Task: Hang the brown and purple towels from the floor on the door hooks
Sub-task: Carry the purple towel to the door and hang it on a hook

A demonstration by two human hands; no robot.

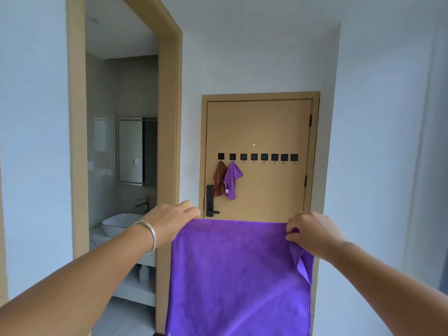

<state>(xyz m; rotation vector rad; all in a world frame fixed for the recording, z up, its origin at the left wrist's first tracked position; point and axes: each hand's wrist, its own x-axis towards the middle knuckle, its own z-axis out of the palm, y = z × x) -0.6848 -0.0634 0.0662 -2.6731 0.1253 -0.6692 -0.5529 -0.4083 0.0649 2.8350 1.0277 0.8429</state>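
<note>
Head view: nearest, at 6 o'clock, a large purple towel (pixel 240 275) is held spread out flat and hanging down, its top edge stretched level between the two hands. The top left corner is pinched by the left hand (pixel 173 218) at 9 o'clock of the towel's edge, the fingers curled over the cloth; a silver bangle (pixel 149 236) is worn on that wrist. The top right corner is gripped by the right hand (pixel 312 232) at 3 o'clock, where the cloth is bunched between thumb and fingers and a folded flap hangs below. Both grips are closed on the towel.

Farther off, at 12 o'clock, a closed tan door (pixel 266 132) is seen with a row of black hooks (pixel 264 157) across it. A brown towel (pixel 219 179) is hung from the leftmost hook, and a smaller purple cloth (pixel 232 181) from the next one, the two touching. A black lock handle (pixel 210 202) is set below them.

At 9 o'clock, through an open doorway, a white basin (pixel 118 224), a tap (pixel 143 203) and a mirror (pixel 131 151) are visible.
</note>
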